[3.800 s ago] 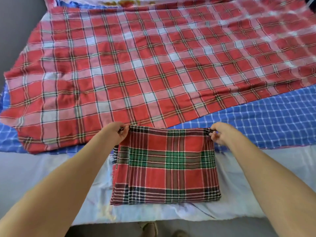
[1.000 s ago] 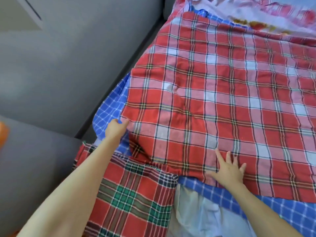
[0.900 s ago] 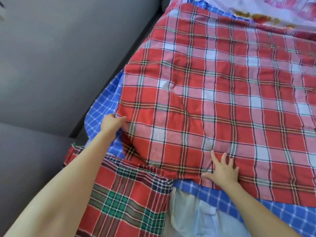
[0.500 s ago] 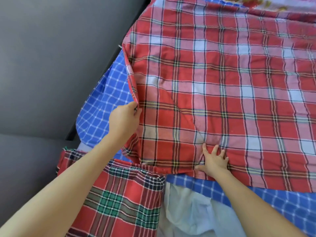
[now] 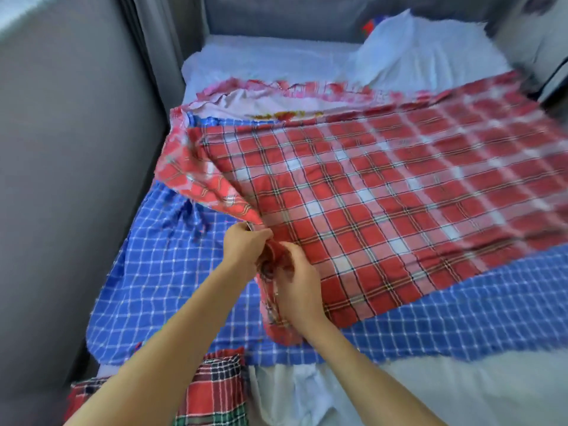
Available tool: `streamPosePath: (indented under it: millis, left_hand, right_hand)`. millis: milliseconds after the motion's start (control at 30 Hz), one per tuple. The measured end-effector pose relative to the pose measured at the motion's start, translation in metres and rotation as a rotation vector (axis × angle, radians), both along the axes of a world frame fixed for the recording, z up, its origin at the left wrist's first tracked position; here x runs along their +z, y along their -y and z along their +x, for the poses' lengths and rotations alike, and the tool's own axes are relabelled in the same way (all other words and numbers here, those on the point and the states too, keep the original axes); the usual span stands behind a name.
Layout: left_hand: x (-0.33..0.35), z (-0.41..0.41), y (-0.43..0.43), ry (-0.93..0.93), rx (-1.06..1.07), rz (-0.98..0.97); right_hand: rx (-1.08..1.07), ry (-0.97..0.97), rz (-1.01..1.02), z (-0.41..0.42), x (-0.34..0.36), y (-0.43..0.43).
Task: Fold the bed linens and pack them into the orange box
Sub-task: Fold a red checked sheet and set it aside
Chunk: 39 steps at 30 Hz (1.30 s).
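We are looking at the red plaid sheet [image 5: 384, 216], which is lying spread across the bed on top of the blue checked sheet [image 5: 159, 287], with its near-left corner bunched up and lifted between both hands. The left hand [image 5: 244, 250] is pinching the sheet's left edge with curled fingers, and that edge is rising off the bed and turning over in a flap toward the far-left corner. The right hand [image 5: 299, 290] is curling round the gathered corner, touching the left hand. Half a second ago we were seeing the right hand flat, fingers spread, pressing the near edge, well apart from the left hand; now it is off that spot and gripping. The left edge was only slightly raised then. The folded tartan cloth [image 5: 218, 392] is lying at the near-left of the bed, partly under the left forearm, as before. Around it we are seeing the white bedsheet [image 5: 461, 392], a frilled floral cloth [image 5: 246, 103] poking out beyond the plaid, a white pillow [image 5: 408, 47] at the far end, and a grey wall [image 5: 70, 179] at left.
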<state>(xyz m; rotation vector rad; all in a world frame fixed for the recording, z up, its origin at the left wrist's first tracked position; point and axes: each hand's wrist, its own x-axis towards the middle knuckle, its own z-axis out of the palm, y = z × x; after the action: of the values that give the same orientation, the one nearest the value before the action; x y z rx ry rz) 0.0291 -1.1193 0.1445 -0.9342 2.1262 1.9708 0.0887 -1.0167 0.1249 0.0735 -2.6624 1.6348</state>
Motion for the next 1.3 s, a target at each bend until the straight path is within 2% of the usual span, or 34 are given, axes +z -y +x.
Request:
streamPosePath:
  millis: [67, 200, 300, 400, 467, 567, 633, 700, 800, 900, 933, 967, 1033, 1067, 1133, 1167, 1200, 1267, 1300]
  left_hand:
    - [0.023, -0.005, -0.024, -0.016, -0.033, 0.018]
    - [0.063, -0.008, -0.078, -0.025, -0.064, 0.097]
    - [0.099, -0.001, -0.145, -0.069, -0.048, 0.232]
    - [0.127, 0.025, -0.220, -0.149, -0.276, 0.242]
    - [0.140, 0.049, -0.279, -0.227, -0.483, 0.086]
    - [0.143, 0.073, -0.360, -0.430, -0.666, -0.467]
    - [0.141, 0.080, -0.398, -0.577, -0.640, -0.791]
    - [0.140, 0.083, -0.443, -0.644, -0.559, -0.860]
    - [0.138, 0.090, -0.492, -0.611, -0.516, -0.875]
    - [0.134, 0.089, -0.533, -0.456, -0.578, -0.776]
    - [0.131, 0.086, -0.539, -0.361, -0.584, -0.627]
    - [0.128, 0.082, -0.547, -0.246, -0.532, -0.349]
    - [0.123, 0.078, -0.556, 0.033, -0.370, 0.362]
    - [0.119, 0.076, -0.567, 0.103, -0.254, 0.563]
    - [0.107, 0.069, -0.581, 0.172, -0.012, 0.790]
    - [0.102, 0.067, -0.589, 0.202, 0.103, 0.818]
    - [0.094, 0.063, -0.594, 0.226, 0.187, 0.715]
    - [0.075, 0.051, -0.599, 0.253, 0.234, 0.362]
    - [0.072, 0.047, -0.601, 0.157, 0.237, 0.266]
  right_hand:
    - [-0.086, -0.100, -0.032, -0.004, 0.025, -0.026]
    - [-0.104, -0.168, 0.039, -0.003, 0.071, -0.096]
    - [-0.180, -0.080, 0.013, 0.005, 0.103, -0.172]
    - [-0.302, 0.043, -0.097, 0.007, 0.131, -0.245]
    - [-0.362, 0.104, -0.180, 0.009, 0.145, -0.299]
    - [-0.384, 0.166, -0.222, 0.014, 0.159, -0.381]
    - [-0.369, 0.195, -0.290, 0.019, 0.168, -0.422]
    - [-0.336, 0.227, -0.387, 0.027, 0.179, -0.465]
    - [-0.326, 0.264, -0.444, 0.032, 0.187, -0.506]
    - [-0.333, 0.308, -0.424, 0.033, 0.185, -0.551]
    - [-0.338, 0.320, -0.422, 0.033, 0.182, -0.563]
    - [-0.333, 0.329, -0.426, 0.032, 0.180, -0.580]
    - [-0.312, 0.342, -0.423, 0.034, 0.177, -0.605]
    - [-0.287, 0.349, -0.419, 0.034, 0.175, -0.621]
    - [-0.225, 0.362, -0.388, 0.037, 0.174, -0.644]
    - [-0.199, 0.365, -0.364, 0.037, 0.173, -0.658]
    - [-0.180, 0.368, -0.340, 0.037, 0.172, -0.673]
    - [-0.169, 0.376, -0.287, 0.031, 0.169, -0.712]
    - [-0.179, 0.386, -0.269, 0.027, 0.166, -0.732]
